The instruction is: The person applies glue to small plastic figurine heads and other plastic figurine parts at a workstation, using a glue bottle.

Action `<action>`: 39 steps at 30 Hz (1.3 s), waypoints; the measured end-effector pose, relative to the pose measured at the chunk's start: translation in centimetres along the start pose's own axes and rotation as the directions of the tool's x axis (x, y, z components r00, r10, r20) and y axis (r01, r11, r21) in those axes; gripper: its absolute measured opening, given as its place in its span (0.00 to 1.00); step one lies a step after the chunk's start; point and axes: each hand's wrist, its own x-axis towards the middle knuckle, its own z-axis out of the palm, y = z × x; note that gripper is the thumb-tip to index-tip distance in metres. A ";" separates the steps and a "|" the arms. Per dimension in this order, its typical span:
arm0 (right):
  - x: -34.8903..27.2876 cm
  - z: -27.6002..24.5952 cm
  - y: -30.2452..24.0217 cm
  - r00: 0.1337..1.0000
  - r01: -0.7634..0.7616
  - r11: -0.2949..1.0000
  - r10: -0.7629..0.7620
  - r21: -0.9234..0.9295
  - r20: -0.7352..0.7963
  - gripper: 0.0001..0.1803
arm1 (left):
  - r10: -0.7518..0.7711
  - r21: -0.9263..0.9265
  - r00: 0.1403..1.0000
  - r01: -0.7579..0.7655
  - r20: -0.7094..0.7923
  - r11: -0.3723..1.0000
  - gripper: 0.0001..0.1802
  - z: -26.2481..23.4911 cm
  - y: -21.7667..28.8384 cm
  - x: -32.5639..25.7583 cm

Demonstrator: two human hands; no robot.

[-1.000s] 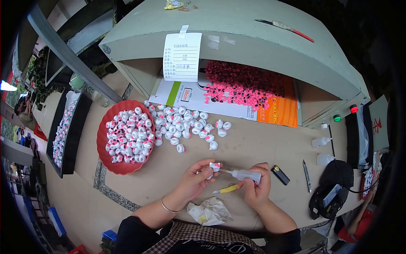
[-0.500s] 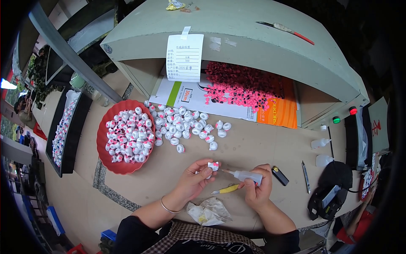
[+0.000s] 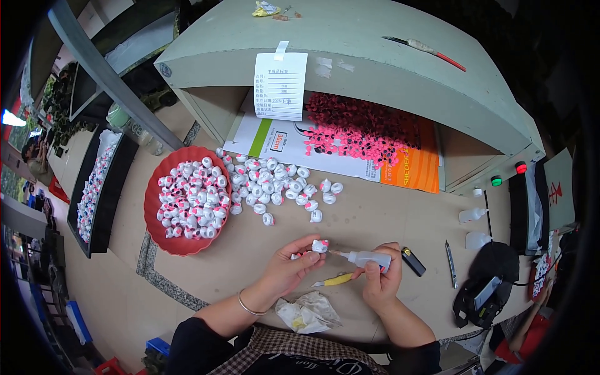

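Observation:
My left hand (image 3: 289,269) pinches a small white figure with pink marks (image 3: 319,245) between thumb and fingers. My right hand (image 3: 379,280) grips a small white squeeze bottle (image 3: 369,258); its thin nozzle points left and touches the figure. A yellow-handled tool (image 3: 334,280) lies on the table between my hands. Many more small white-and-pink figures lie loose on the table (image 3: 275,185) and fill a red bowl (image 3: 157,203) to the left.
A crumpled cloth (image 3: 309,312) lies by my body. A grey cabinet (image 3: 375,69) stands behind, with pink pieces (image 3: 362,128) on sheets inside. A black lighter (image 3: 413,260), a pen (image 3: 451,264), small bottles (image 3: 472,215) and a black tray (image 3: 87,187) are around.
Both hands hold nearly the same pose; the bottle's nozzle stays at the figure, with only slight shifts of the fingers.

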 end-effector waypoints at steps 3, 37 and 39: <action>0.1 0.1 0.0 1.000 0.000 0.999 0.001 -0.046 0.010 0.13 | 0.011 0.030 1.000 -0.010 -0.017 0.999 0.20 0.1 -0.1 0.0; -0.1 -0.7 -0.2 0.998 0.018 0.987 -0.010 -0.159 0.055 0.09 | 0.089 0.192 0.995 -0.081 -0.035 0.978 0.19 0.4 -0.1 -0.1; 0.1 -0.5 -0.4 0.996 -0.074 0.997 0.074 0.017 -0.050 0.10 | 0.086 0.193 0.996 -0.078 -0.032 0.978 0.19 0.6 -0.1 0.0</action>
